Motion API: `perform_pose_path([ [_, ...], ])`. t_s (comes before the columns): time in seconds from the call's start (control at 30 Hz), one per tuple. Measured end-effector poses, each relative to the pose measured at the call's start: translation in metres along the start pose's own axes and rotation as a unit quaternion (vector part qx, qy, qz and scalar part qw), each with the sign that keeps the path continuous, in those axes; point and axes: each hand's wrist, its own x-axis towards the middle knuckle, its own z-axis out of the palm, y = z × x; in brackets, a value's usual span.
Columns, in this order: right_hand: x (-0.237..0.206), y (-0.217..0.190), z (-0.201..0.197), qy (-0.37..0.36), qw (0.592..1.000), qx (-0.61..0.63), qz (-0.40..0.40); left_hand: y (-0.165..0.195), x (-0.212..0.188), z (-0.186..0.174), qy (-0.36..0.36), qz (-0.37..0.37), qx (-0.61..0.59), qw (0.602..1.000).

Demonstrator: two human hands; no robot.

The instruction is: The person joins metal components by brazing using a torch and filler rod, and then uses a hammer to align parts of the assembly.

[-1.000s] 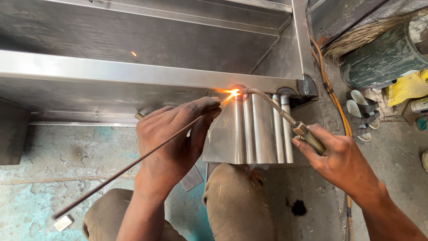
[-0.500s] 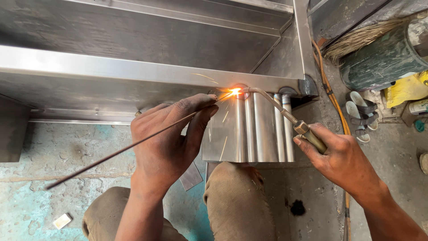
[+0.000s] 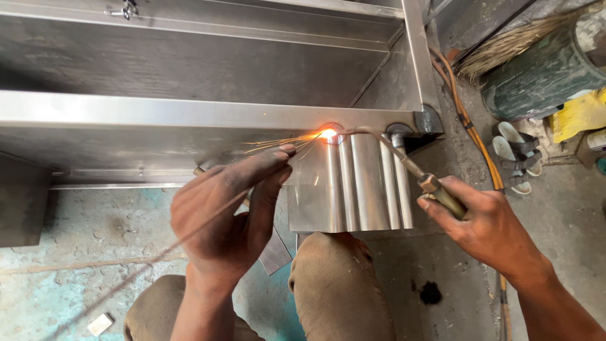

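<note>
Sparks now spray leftward toward left hand (image 3: 230, 218).

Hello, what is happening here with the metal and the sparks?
A person is joining stainless steel. The right hand holds a torch whose bent tip reaches a glowing spot at the top of a ribbed steel panel, under the edge of a large steel frame. The left hand feeds a thin filler rod toward that spot. Sparks fly leftward. The person's knee is just below the panel.

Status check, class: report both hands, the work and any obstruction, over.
Left hand shut on filler rod. Right hand shut on torch. Flame at steel frame. No obstruction.
</note>
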Motion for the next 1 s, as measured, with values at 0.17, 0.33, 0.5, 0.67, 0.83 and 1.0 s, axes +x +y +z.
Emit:
perform_pose_path([
  [0.17,-0.012,0.003,0.007,-0.014,0.989,0.044,0.137,0.004,-0.002,0.011,-0.044,0.001,-0.020,0.999],
  [0.33,-0.013,-0.004,0.012,-0.001,0.952,0.170,0.253,0.002,0.002,0.017,-0.065,-0.005,-0.003,0.998],
  [0.5,-0.009,-0.006,0.012,0.010,0.955,0.201,0.218,-0.001,0.000,0.017,-0.068,-0.007,-0.001,0.998],
  [0.67,-0.009,-0.008,0.014,0.000,0.952,0.198,0.233,-0.002,-0.002,0.015,-0.070,-0.006,0.000,0.998],
  [0.83,-0.013,-0.002,0.018,0.005,0.980,0.133,0.146,0.000,-0.001,0.016,-0.081,-0.014,0.005,0.997],
  [1.0,-0.014,-0.002,0.019,0.019,0.991,0.103,0.084,-0.001,-0.001,0.017,-0.080,-0.012,0.006,0.997],
])
